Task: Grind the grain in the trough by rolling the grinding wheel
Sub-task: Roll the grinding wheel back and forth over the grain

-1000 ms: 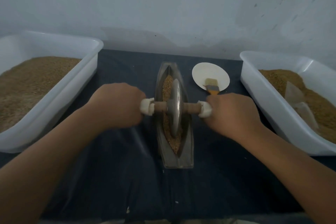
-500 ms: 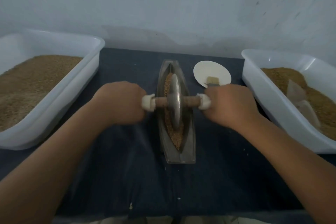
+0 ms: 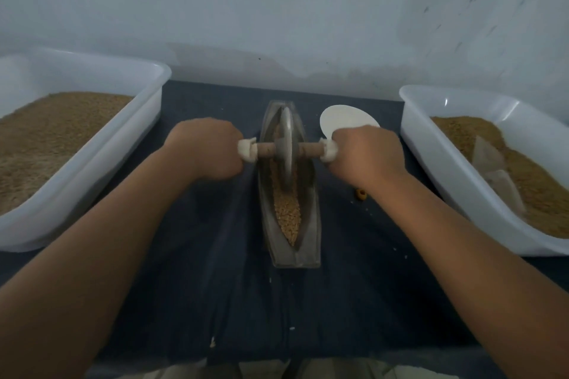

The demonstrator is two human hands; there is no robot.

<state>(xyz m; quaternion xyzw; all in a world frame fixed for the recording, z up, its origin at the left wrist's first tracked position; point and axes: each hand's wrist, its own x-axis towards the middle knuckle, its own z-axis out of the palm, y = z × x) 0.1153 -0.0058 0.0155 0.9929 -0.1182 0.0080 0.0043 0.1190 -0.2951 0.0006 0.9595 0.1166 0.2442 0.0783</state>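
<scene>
A narrow boat-shaped metal trough (image 3: 308, 243) lies lengthwise on the dark cloth, holding golden grain (image 3: 289, 212). The metal grinding wheel (image 3: 286, 148) stands upright in the trough's far half, on a wooden axle with white-wrapped ends. My left hand (image 3: 206, 148) grips the left handle and my right hand (image 3: 366, 154) grips the right handle. Grain shows in the near half of the trough; the wheel hides the far part.
A large white tub (image 3: 92, 163) of brown grain stands at the left. Another white tub (image 3: 431, 163) at the right holds ground grain and a pale scoop. A white plate (image 3: 341, 120) lies behind my right hand. A small yellow-brown piece (image 3: 361, 194) lies on the cloth (image 3: 215, 286).
Both hands have pushed the wheel away from me, from the trough's middle to its far half. More grain is uncovered in the near half. The brush on the plate is now hidden by my right hand.
</scene>
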